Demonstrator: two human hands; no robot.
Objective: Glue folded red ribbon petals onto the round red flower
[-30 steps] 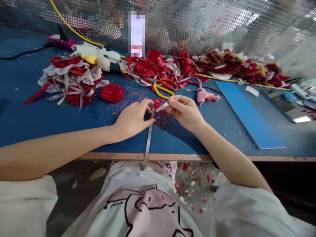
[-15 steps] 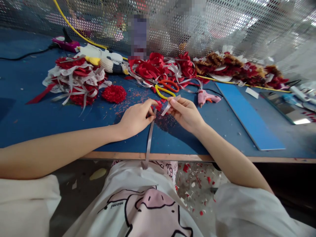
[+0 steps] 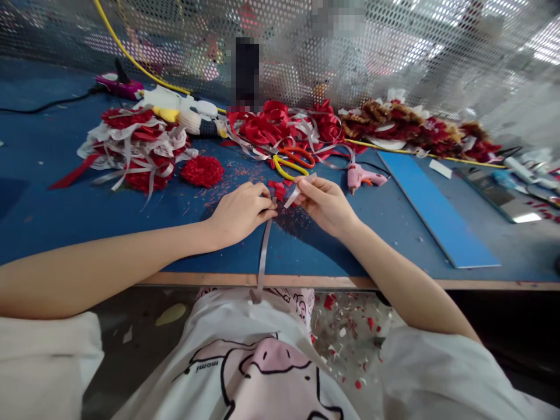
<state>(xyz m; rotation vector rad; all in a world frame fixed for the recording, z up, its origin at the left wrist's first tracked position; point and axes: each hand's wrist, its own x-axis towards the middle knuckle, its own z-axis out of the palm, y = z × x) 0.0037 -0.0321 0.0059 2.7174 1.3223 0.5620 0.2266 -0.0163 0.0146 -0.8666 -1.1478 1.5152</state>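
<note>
My left hand (image 3: pixel 245 213) is closed, thumb and fingers pinched on a long silvery-grey ribbon (image 3: pixel 263 251) that hangs over the table's front edge to my lap. My right hand (image 3: pixel 326 201) is pinched on a short pale ribbon piece (image 3: pixel 292 197), whose end sticks out toward the left. Small red ribbon scraps (image 3: pixel 277 189) lie on the table between the hands. Just beyond the right fingertips are scissors (image 3: pixel 286 170) with one yellow and one orange handle loop. A red ruffled rosette (image 3: pixel 202 171) lies left of them, past my left hand.
A heap of red and silver ribbons (image 3: pixel 266 128) lies along the mesh screen (image 3: pixel 289 52). Lace-trimmed rosettes (image 3: pixel 135 146) are piled at left. On the right are a pink glue gun (image 3: pixel 364 178), a blue board (image 3: pixel 437 210) and brown-and-red fluffy pieces (image 3: pixel 411 125).
My hands have shifted only slightly; the left fingers are drawn closer together. The pale ribbon piece in my right hand has moved a little left. The whole view has tilted a bit.
</note>
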